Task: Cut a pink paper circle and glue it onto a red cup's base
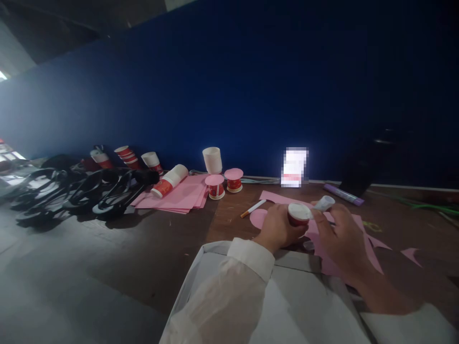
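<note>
Table (226, 220) alongside dark blue wall (247, 95)

White box (301, 306), near end running off the bottom | just beyond it, pink sheet (364, 239) part-hidden under right hand (340, 234) | farther back, glowing screen (294, 167) pixelated | well left, black loops (81, 193) blurring

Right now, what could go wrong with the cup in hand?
The clear container, held in the right hand right by the rim of the cup, may spill onto the pink sheet if it holds liquid. The left hand could crease the pink disc beside it. The small clear piece near both hands might get knocked away.
</note>
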{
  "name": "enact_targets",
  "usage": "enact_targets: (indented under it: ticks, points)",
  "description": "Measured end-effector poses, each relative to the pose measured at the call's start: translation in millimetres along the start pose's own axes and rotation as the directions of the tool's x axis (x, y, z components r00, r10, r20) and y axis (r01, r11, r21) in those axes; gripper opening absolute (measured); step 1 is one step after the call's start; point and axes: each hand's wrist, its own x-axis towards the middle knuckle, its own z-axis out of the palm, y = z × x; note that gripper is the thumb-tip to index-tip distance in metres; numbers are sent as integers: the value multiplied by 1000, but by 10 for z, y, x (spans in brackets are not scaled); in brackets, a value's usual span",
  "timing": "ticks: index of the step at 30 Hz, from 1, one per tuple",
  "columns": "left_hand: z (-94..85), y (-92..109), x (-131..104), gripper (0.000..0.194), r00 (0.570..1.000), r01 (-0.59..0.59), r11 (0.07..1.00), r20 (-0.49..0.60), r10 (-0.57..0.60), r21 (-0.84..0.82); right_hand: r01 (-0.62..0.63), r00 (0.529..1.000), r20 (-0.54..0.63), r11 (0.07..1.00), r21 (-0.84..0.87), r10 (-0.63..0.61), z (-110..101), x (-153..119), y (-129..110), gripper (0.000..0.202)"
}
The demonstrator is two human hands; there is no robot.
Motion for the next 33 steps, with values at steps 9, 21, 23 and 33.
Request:
enact_targets:
  ticks: [9,21,23,33]
  points:
    - [-27,53,-7,17,1000,28,1000,2,-28,2,-44,999,15,998,34,44,23,8,-53,28]
    - [-27,68,-4,15,1000,24,999,-3,-24,27,-156,987,46,986,62,153,50,18,-81,33]
    - [-26,75,-3,16,1000,21,999,19,-22,34,-141,989,48,987,74,137,51,13,-104,33]
    - [1,17,4,31,998,63,998,14,-63,7,-320,936,-115,940,114,333,-100,34,-189,42]
